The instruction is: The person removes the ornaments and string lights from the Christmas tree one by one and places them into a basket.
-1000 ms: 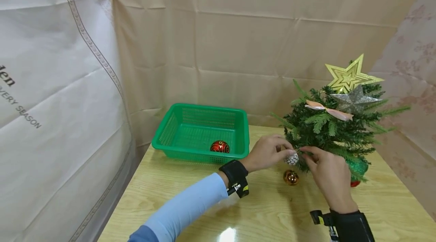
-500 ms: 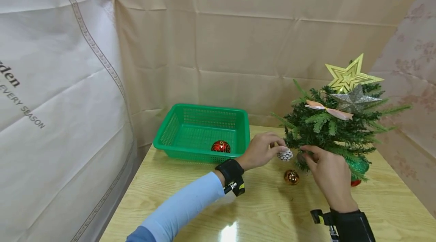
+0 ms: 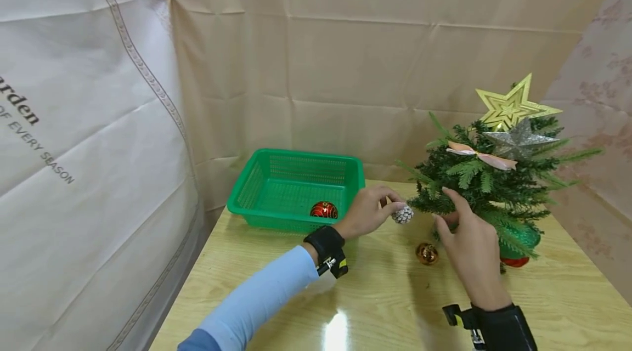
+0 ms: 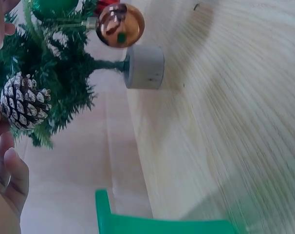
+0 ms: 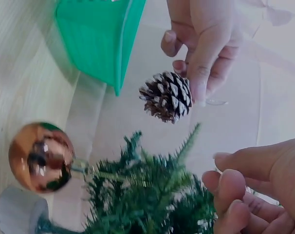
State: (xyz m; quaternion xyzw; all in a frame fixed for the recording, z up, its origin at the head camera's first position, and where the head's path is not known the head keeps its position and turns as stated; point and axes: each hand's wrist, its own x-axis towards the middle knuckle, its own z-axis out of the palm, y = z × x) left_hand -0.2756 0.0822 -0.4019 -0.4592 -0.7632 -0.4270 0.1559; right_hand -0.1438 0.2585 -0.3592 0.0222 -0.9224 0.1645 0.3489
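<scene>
The pinecone is white-tipped — otherwise brown, seemingly.

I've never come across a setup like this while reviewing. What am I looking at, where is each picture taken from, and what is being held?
There is no machine here: a person works with two bare hands. The wide picture comes from a camera on the head, looking forward and down. The two sideways-looking close-ups come from cameras worn on the wrists, one per hand.

On the table stand a green basket with a red ball inside, and a small artificial tree bearing ornaments, among them a gold star. A copper-coloured ball hangs low on it.

The left hand pinches a white-tipped pine cone. The right hand, beside the tree, seems to hold nothing.
</scene>
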